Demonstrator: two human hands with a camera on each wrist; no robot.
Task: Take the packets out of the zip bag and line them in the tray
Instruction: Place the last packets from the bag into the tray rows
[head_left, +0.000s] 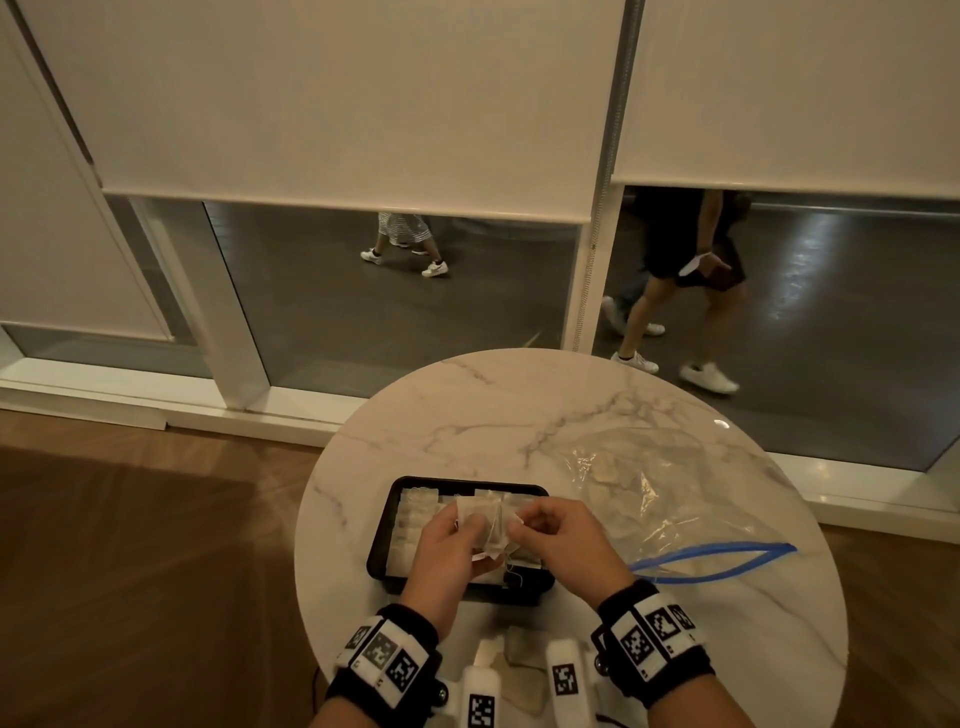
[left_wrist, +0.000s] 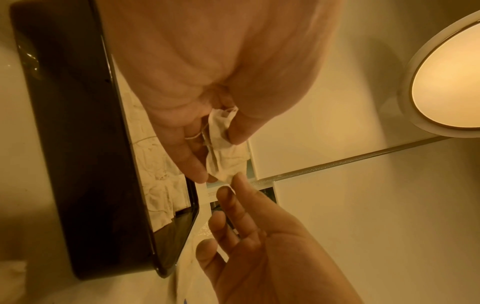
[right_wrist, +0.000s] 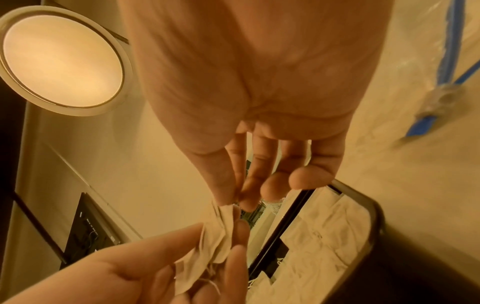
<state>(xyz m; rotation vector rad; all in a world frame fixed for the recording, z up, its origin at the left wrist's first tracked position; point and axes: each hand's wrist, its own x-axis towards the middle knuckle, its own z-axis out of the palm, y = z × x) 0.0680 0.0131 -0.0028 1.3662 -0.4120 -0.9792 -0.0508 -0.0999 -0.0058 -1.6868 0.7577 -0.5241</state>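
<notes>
Above the black tray (head_left: 382, 530), the left hand (head_left: 451, 545) and right hand (head_left: 558, 535) each pinch one crumpled packet (head_left: 485, 525). Right of the tray lies the zip bag (head_left: 675, 499).

- A round marble tabletop (head_left: 519, 415) lies under the grip.
- Beyond it, cream roller blinds (head_left: 337, 93) hang partly lowered over floor-length windows (head_left: 389, 301).
- Left of the grip, wood flooring (head_left: 130, 571).
- Through the glass, passers-by (head_left: 680, 280) on dark pavement.
- Overhead, a round ceiling lamp (right_wrist: 59, 59) glows.
</notes>
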